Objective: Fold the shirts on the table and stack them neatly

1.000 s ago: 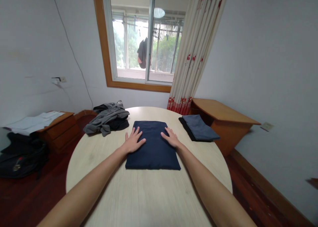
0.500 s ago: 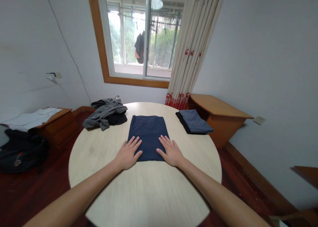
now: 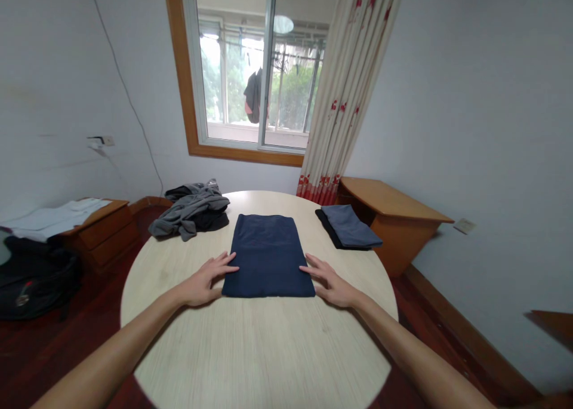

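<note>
A dark navy folded garment lies flat in a neat rectangle at the middle of the round table. At its left edge is my left hand, fingers apart, with the fingertips touching the cloth. My right hand rests at the opposite edge, its fingers spread and its tips at the cloth's right side. Neither hand grips the fabric. Whether it is a shirt or trousers cannot be made out.
A loose heap of grey and black clothes sits at the table's back left. Folded grey and black clothes are stacked at the back right, near a wooden desk. A black bag is on the floor at left.
Both hands have moved outward, from lying flat on top of the navy garment to its left and right edges. The view has tilted up slightly.
</note>
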`<state>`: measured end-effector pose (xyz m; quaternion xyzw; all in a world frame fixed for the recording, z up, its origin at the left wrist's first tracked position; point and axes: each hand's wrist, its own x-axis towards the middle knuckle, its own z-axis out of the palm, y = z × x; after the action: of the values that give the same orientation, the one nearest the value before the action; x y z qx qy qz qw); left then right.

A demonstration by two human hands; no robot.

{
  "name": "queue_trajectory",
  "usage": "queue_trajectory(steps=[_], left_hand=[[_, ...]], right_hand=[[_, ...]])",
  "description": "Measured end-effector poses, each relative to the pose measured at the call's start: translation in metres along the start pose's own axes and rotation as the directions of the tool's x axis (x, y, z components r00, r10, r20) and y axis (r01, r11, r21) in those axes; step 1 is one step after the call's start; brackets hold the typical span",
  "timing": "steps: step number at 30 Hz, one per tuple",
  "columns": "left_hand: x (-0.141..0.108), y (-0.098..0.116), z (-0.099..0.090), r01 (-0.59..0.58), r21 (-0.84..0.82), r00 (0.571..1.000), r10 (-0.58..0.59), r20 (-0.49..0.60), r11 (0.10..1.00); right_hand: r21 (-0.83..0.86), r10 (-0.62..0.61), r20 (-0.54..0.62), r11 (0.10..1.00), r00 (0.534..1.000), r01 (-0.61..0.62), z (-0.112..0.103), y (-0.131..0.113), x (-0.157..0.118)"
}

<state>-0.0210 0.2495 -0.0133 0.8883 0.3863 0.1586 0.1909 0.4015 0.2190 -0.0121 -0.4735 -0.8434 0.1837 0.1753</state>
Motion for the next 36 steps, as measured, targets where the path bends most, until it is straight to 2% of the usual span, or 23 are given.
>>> queue_trajectory(steps=[3,9,13,17,19,20,22,24,25,27,28,29,31,34,36], left_hand=[[0.005,0.009,0.002,-0.019,0.031,1.000,0.019,0.007,0.999],[0.008,0.013,0.006,-0.089,0.060,0.995,0.092,-0.038,0.994],[-0.012,0.024,-0.001,-0.133,0.021,0.991,0.133,-0.008,0.991],[-0.020,0.045,-0.030,-0.089,-0.160,0.996,0.091,0.007,0.983],[-0.006,0.052,-0.049,-0.034,-0.245,0.999,0.023,-0.046,0.969],[0.007,0.053,-0.057,-0.014,-0.284,0.994,-0.018,-0.110,0.959],[0.038,0.049,-0.065,-0.005,-0.369,0.942,-0.119,-0.314,0.930],[0.066,0.038,-0.059,0.044,-0.486,0.861,-0.280,-0.425,0.873],[0.076,0.031,-0.052,0.083,-0.560,0.820,-0.375,-0.431,0.825],[0.084,0.015,-0.032,0.177,-0.707,0.774,-0.540,-0.329,0.684],[0.082,0.008,-0.021,0.212,-0.753,0.764,-0.586,-0.270,0.623],[0.076,0.002,-0.011,0.226,-0.774,0.767,-0.598,-0.233,0.592],[0.060,-0.006,0.004,0.202,-0.769,0.803,-0.552,-0.224,0.606],[0.038,-0.004,0.013,0.193,-0.703,0.861,-0.462,-0.213,0.684],[0.029,0.002,0.013,0.221,-0.631,0.875,-0.436,-0.208,0.744]], right_hand=[[0.058,-0.015,-0.008,0.998,1.000,0.015,0.001,-0.005,0.001],[0.122,-0.003,-0.209,0.992,0.978,0.030,0.011,-0.011,0.002],[0.171,-0.050,-0.176,0.982,0.983,0.080,0.002,-0.027,-0.012],[0.321,-0.097,-0.092,0.939,0.991,0.121,-0.027,-0.044,-0.019],[0.411,-0.099,-0.094,0.902,0.991,0.129,-0.045,-0.048,-0.006],[0.453,-0.080,-0.121,0.882,0.989,0.127,-0.053,-0.048,0.006],[0.542,0.057,-0.224,0.837,0.973,0.076,-0.062,-0.044,0.036],[0.638,0.227,-0.295,0.770,0.928,0.014,-0.059,-0.038,0.068],[0.687,0.306,-0.261,0.725,0.916,-0.047,-0.053,-0.033,0.080],[0.750,0.427,-0.165,0.640,0.889,-0.168,-0.035,-0.023,0.095],[0.762,0.459,-0.132,0.614,0.878,-0.206,-0.025,-0.017,0.097],[0.765,0.472,-0.125,0.606,0.873,-0.219,-0.015,-0.011,0.097],[0.752,0.436,-0.133,0.629,0.890,-0.195,0.002,0.000,0.090],[0.720,0.360,-0.150,0.678,0.921,-0.148,0.016,0.011,0.079],[0.694,0.344,-0.168,0.707,0.924,-0.138,0.017,0.014,0.076]])
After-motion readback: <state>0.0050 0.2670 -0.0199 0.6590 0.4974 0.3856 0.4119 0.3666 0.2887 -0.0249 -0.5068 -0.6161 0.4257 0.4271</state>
